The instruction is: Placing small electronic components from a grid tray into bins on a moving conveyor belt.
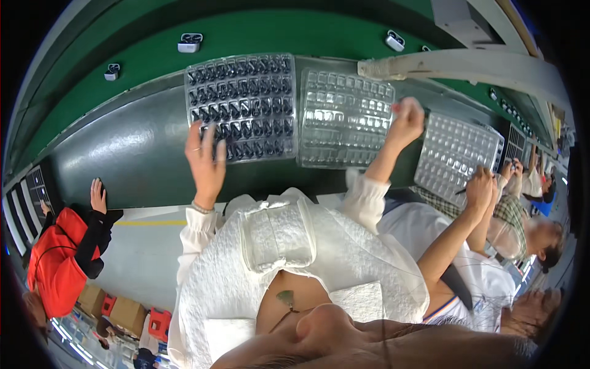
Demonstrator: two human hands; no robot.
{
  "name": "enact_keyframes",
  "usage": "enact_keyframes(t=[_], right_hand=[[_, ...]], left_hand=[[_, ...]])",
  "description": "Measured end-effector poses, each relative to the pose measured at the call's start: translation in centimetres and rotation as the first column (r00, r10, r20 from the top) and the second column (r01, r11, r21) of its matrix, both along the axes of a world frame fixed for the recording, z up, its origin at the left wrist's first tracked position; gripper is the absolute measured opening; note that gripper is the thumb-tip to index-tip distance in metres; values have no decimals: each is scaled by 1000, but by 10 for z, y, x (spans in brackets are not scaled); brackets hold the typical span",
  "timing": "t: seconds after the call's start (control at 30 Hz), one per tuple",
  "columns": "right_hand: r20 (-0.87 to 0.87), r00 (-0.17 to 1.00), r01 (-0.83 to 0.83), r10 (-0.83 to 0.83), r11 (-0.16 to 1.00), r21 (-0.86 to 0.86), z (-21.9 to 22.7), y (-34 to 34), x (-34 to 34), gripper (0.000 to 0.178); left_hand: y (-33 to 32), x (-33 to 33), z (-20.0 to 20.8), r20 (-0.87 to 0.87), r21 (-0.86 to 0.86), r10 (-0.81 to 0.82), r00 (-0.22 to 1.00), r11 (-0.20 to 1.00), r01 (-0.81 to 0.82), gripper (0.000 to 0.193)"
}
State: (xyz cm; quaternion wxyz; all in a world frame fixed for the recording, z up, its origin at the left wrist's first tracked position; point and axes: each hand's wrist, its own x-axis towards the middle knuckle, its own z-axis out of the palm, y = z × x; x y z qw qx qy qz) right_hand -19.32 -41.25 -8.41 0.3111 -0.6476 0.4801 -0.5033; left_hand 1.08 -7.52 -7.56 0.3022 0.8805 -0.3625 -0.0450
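Note:
A clear plastic tray with rows of small dark glossy parts lies on the dark bench ahead of me. At its near left corner is my left hand, fingers spread over the edge with nothing seen in them. Beside it on the right lies a second clear tray, whose pockets show no dark parts. My right hand is raised at that tray's right edge, its fingers curled together and blurred. Whatever it may hold is too smeared to make out.
Beyond the bench runs a green conveyor belt carrying open white earphone cases. A pale arm-like bar reaches over at the upper right. A co-worker's hands are at another clear tray; a person in red stands left.

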Motion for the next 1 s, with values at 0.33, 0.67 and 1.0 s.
enact_keyframes(t=[0.33, 0.67, 1.0], right_hand=[[-301, 905, -219, 300, 936, 275, -34, 225, 33, 19], [-520, 827, -241, 214, 970, 16, -42, 226, 40, 24], [-598, 796, -42, -92, 978, -205, -31, 126, -33, 24]], left_hand=[[-7, -33, -26, -15, -99, -547, 837, 834, 543, 41], [0, -37, -30, 14, -105, -609, 793, 788, 606, 39], [-32, -69, -19, -206, -256, -724, 659, 690, 678, 44]])
